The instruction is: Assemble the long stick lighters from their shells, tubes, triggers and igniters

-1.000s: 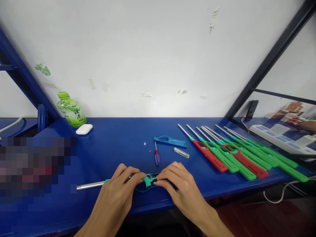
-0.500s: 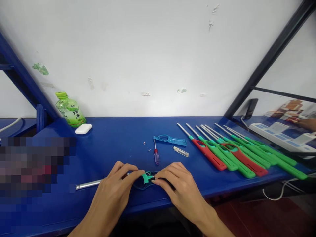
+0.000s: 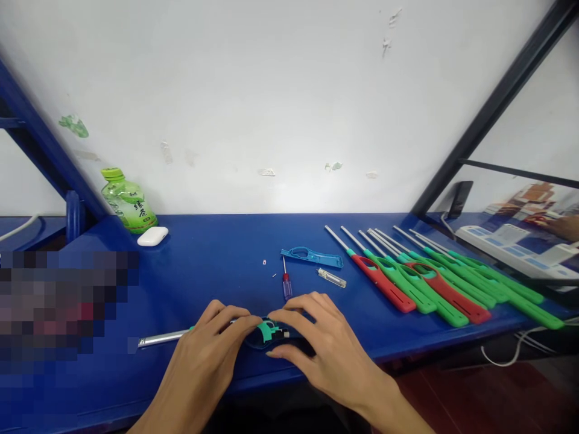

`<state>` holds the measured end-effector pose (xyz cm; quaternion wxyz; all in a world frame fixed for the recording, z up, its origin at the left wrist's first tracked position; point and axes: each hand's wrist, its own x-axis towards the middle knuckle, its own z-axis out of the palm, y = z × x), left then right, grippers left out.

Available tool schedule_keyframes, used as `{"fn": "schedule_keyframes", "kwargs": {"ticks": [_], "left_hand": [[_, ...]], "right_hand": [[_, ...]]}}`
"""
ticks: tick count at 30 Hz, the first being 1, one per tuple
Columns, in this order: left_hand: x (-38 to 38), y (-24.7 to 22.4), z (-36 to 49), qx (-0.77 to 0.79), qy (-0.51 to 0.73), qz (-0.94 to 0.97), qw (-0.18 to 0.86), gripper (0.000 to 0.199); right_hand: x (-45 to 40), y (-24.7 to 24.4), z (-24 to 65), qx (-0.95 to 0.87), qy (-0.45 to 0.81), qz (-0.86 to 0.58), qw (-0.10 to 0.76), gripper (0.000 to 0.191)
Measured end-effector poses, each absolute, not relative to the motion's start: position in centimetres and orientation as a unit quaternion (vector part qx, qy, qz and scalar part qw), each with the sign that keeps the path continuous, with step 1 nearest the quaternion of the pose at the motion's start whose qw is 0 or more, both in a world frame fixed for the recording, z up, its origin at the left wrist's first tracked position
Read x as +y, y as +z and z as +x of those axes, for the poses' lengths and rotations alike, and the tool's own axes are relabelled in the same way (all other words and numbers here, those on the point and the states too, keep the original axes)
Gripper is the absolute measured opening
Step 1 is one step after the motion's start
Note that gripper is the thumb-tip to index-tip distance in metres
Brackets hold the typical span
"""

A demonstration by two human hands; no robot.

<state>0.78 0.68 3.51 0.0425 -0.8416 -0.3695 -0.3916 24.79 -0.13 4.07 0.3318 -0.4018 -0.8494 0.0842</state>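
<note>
Near the table's front edge lies an opened blue lighter casing (image 3: 256, 342) with a green trigger piece (image 3: 268, 331) and a small black part inside. Its silver tube (image 3: 163, 339) points left. My left hand (image 3: 208, 349) is closed on the casing's left part, fingertips by the trigger piece. My right hand (image 3: 326, 351) is at the casing's right part, thumb and fingers apart around the black part. Behind lie a screwdriver with a purple handle (image 3: 287, 287), a blue casing half (image 3: 312, 257), a clear fuel tank (image 3: 332, 278) and a tiny piece (image 3: 265, 262).
Several red and green lighters (image 3: 434, 283) lie at the right. A green tea bottle (image 3: 130, 202) and a white case (image 3: 152, 236) stand at the back left. White power strips (image 3: 515, 250) and part of another person's hand (image 3: 565, 228) are beyond the right frame.
My right thumb and fingers have spread apart, uncovering the black part. My right hand has shifted slightly, its fingers now reaching over the casing's back edge.
</note>
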Motion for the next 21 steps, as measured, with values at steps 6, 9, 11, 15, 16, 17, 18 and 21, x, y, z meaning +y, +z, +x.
{"fn": "schedule_keyframes", "kwargs": {"ticks": [6,9,11,15,16,17,18,21], "left_hand": [[0.6,3.7,1.3,-0.391,-0.394,-0.832,0.019,0.022],[0.5,3.9,0.9,-0.401,-0.399,-0.824,0.013,0.018],[0.5,4.1,0.2,-0.411,-0.403,-0.818,0.015,0.017],[0.8,4.1,-1.3,-0.439,-0.383,-0.812,0.012,0.023],[0.9,4.1,-1.5,-0.442,-0.378,-0.814,0.008,0.025],[1.0,4.0,-1.6,-0.442,-0.374,-0.816,0.004,0.027],[1.1,3.9,-1.6,-0.440,-0.372,-0.817,-0.001,0.029],[1.2,3.8,-1.5,-0.436,-0.373,-0.819,-0.012,0.036]], "right_hand": [[1.1,4.6,24.0,-0.879,0.066,-0.380,0.281,0.024],[1.4,4.3,24.1,-0.872,0.090,-0.378,0.297,0.021],[1.4,4.1,24.1,-0.864,0.111,-0.379,0.311,0.019],[1.4,4.0,24.1,-0.858,0.129,-0.375,0.326,0.017],[1.4,4.0,24.1,-0.858,0.128,-0.374,0.327,0.017],[1.4,4.1,24.0,-0.859,0.127,-0.373,0.328,0.017],[1.4,4.2,24.0,-0.859,0.125,-0.373,0.328,0.016],[1.4,4.5,24.0,-0.861,0.112,-0.373,0.327,0.015]]}}
